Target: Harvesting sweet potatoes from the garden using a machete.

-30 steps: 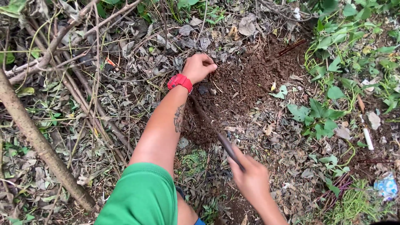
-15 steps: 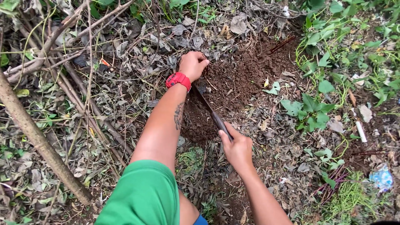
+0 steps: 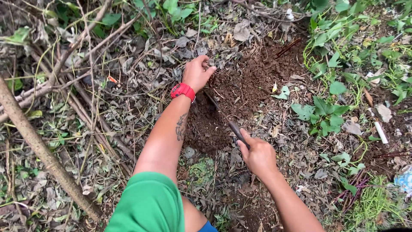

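Dark, loose soil (image 3: 253, 86) all round this dig spot. Right hand (image 3: 259, 155) is closed around the handle of one knife-like digging tool (image 3: 226, 120), whose blade slants into the dirt just below the left hand (image 3: 196, 73). That hand rests on the soil edge, fingers curled; can't tell if it's pinching anything. Tool looks stiff and light, best gripped at the handle end. One red watch (image 3: 183, 90), two hands.

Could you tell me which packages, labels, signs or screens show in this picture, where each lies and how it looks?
Crumpled blue and white plastic wrapper: on the ground at the right edge, partly cut off; too blurred to tell more.
Red wristwatch: on the left wrist; its face is not readable.
No signs or labels show.
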